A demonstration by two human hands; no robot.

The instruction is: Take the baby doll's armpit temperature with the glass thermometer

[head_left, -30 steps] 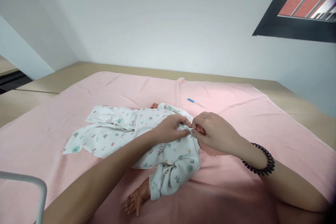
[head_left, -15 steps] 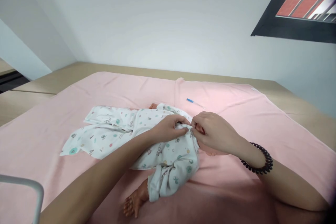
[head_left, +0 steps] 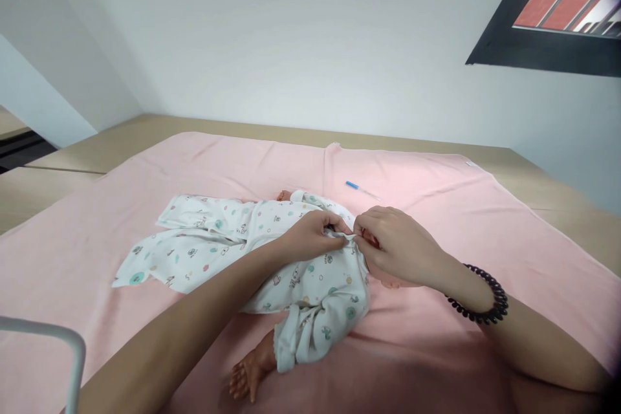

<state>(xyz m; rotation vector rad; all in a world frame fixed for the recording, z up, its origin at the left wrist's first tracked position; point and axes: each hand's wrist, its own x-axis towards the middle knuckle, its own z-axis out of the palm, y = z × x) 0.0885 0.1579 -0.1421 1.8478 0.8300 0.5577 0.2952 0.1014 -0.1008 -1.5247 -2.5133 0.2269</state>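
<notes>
A baby doll (head_left: 253,372) in a white printed baby shirt (head_left: 320,278) and matching pants (head_left: 189,252) lies on a pink blanket, its head to the right. At the shirt's neckline, my left hand (head_left: 317,233) pinches the fabric between thumb and fingers. Right beside it, my right hand (head_left: 392,236), with a black coil band (head_left: 490,297) on the wrist, pinches the same collar edge. The fingertips of both hands nearly meet there. Most of the doll's head is hidden behind my right hand, and any fastener at the collar is too small to make out.
The pink blanket (head_left: 257,162) covers much of a wooden table (head_left: 121,139). A blue-and-clear thin stick, perhaps a thermometer (head_left: 361,190), lies beyond my hands. A grey metal bar (head_left: 58,330) stands at the lower left. A white wall rises behind, with a dark-framed window (head_left: 557,45) upper right.
Both hands stay at the collar with almost the same grip. The whole view has shifted very slightly; nothing else has visibly moved.
</notes>
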